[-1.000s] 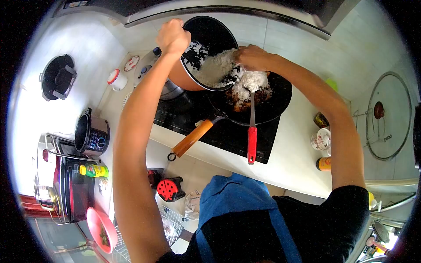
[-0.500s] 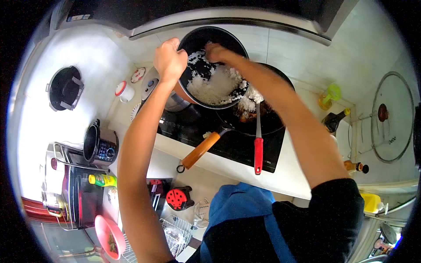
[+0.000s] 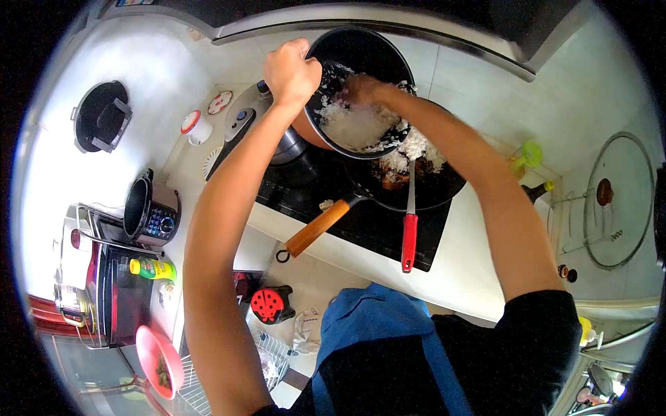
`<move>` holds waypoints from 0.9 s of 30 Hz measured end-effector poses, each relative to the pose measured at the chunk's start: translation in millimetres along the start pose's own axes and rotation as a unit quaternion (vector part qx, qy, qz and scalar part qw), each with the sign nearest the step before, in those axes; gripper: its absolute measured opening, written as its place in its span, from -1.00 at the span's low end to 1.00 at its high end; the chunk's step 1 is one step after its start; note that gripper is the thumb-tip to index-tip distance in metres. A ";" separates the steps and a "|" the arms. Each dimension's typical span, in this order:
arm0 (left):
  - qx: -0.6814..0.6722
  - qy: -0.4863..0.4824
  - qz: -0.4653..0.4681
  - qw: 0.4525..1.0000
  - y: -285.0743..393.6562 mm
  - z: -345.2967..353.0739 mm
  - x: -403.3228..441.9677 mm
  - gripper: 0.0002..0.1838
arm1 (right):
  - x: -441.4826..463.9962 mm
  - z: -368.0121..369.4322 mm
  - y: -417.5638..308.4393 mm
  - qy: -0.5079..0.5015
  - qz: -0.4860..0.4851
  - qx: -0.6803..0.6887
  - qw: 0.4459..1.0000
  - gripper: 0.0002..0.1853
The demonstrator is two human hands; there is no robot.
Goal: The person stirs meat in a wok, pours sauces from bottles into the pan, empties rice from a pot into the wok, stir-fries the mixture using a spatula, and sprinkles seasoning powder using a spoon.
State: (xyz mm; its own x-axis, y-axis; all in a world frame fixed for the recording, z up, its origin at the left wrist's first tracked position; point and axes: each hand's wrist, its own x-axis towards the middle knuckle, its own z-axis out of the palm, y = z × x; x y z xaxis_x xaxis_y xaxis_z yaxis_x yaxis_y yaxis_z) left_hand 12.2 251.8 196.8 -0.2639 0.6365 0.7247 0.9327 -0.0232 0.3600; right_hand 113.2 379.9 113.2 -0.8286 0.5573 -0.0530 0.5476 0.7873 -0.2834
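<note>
My left hand (image 3: 291, 73) grips the rim of a dark pot (image 3: 357, 43), which is tilted toward the wok. White rice (image 3: 361, 128) lies along the pot's lower inside wall. My right hand (image 3: 364, 91) is inside the pot at the rice, blurred, with its fingers hidden. Below and to the right, the black wok (image 3: 433, 194) rests on the cooktop with rice over brown food in it. A red-handled utensil (image 3: 410, 239) leans in the wok, and the wok's wooden handle (image 3: 318, 229) points to the lower left.
A pressure cooker (image 3: 284, 142) stands left of the pot on the black cooktop (image 3: 298, 191). Further left are a white lidded jar (image 3: 198, 130), a multicooker (image 3: 154, 211) and a pink bowl (image 3: 158, 360). Bottles (image 3: 538, 191) stand at the right.
My right hand has moved from the wok side into the pot, then down toward the rice. The pot first swung back from over the wok and now sits slightly further right and higher in view.
</note>
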 end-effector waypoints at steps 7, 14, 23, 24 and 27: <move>0.012 -0.012 -0.051 0.999 5.4 6.2 -5.6 -0.93 | -13.5 57.2 -27.0 -0.103 -0.082 0.053 0.990 -0.48; 0.087 -0.051 0.030 0.994 0.3 4.7 0.1 -0.76 | -32.7 61.9 -20.2 -0.160 -0.015 -0.303 0.939 -0.51; 0.101 -0.086 -0.022 0.991 5.1 13.2 10.5 -0.63 | -59.3 31.0 -31.4 -0.191 -0.016 -0.343 0.920 -0.50; 0.115 -0.094 -0.021 0.989 8.1 13.4 10.5 -0.65 | -60.5 31.4 -29.0 -0.184 -0.015 -0.348 0.919 -0.50; 0.124 -0.111 -0.028 0.986 14.5 12.8 9.6 -0.70 | -67.8 30.6 -20.8 -0.137 -0.044 -0.338 0.930 -0.49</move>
State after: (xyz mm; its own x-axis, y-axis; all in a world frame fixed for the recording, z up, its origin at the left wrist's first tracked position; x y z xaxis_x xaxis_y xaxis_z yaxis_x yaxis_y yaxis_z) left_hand 26.4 267.5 201.5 -0.2822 0.7848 0.5517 0.9568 0.1881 0.2219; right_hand 154.4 317.7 93.4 -0.8209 0.4682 -0.3269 0.3479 0.8640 0.3640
